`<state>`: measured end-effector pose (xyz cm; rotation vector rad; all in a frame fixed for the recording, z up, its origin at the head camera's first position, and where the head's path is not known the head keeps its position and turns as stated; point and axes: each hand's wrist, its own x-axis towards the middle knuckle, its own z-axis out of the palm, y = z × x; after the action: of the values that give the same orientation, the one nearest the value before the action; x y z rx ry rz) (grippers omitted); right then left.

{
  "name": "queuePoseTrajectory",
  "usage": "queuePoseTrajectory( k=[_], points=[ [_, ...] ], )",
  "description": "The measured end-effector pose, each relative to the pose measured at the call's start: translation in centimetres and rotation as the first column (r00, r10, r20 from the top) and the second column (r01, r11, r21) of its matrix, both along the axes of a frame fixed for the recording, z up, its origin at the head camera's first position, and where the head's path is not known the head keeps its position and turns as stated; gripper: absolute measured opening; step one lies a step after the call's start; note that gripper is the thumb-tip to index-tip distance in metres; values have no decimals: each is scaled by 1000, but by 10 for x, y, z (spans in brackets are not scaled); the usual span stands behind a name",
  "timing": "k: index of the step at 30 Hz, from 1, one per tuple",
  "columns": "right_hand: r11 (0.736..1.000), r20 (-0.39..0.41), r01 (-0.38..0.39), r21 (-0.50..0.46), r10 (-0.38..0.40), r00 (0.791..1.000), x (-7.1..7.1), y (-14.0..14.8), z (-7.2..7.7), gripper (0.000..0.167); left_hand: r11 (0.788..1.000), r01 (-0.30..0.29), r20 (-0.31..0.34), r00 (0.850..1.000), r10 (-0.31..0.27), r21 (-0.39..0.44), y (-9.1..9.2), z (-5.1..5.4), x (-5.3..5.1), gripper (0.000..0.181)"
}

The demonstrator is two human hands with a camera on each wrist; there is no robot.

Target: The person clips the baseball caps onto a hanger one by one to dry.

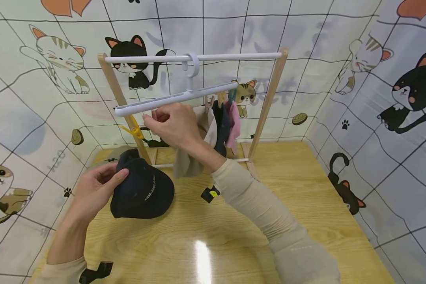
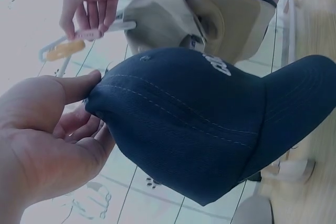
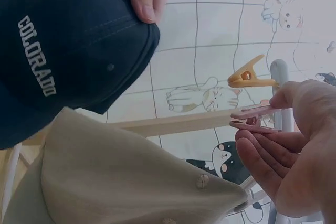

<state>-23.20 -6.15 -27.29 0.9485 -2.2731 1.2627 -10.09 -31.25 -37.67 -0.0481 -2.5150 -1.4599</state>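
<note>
My left hand (image 1: pixel 97 189) grips a navy baseball cap (image 1: pixel 142 193) by its back edge, thumb on the outside, low at the left of the rack. White letters on it read COLORADO. Just under the white hanger (image 1: pixel 156 101), my right hand (image 1: pixel 179 124) pinches a pink clothespin (image 3: pixel 254 118) between thumb and fingers, as the right wrist view shows. Next to it a yellow clothespin (image 3: pixel 252 74) hangs at the hanger's end. A beige cap (image 3: pixel 136 171) hangs beside the right hand, with dark and pink caps (image 1: pixel 233 122) behind it on clothespins.
The hanger hooks over the white bar (image 1: pixel 234 57) of a wooden rack (image 1: pixel 269 102) standing on the wood-grain table (image 1: pixel 287 221). A black strap piece with a yellow mark (image 1: pixel 209 194) shows near the right sleeve. Cat-print sheets (image 1: pixel 362 118) enclose the back and sides.
</note>
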Motion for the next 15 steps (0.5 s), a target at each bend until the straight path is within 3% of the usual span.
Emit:
queuePoseTrajectory(
  k=[4, 9, 15],
  points=[
    [1000, 3, 13, 4, -13, 1000, -5, 2, -3, 37, 1000, -9, -45, 999, 10, 12, 13, 0, -9, 28],
    [999, -3, 39, 17, -39, 999, -9, 6, -3, 38, 999, -11, -51, 999, 14, 48, 27, 1, -17, 34],
    [995, 0, 92, 33, -92, 996, -15, 12, -5, 39, 994, -58, -73, 995, 65, 93, 43, 2, -29, 34]
  ],
)
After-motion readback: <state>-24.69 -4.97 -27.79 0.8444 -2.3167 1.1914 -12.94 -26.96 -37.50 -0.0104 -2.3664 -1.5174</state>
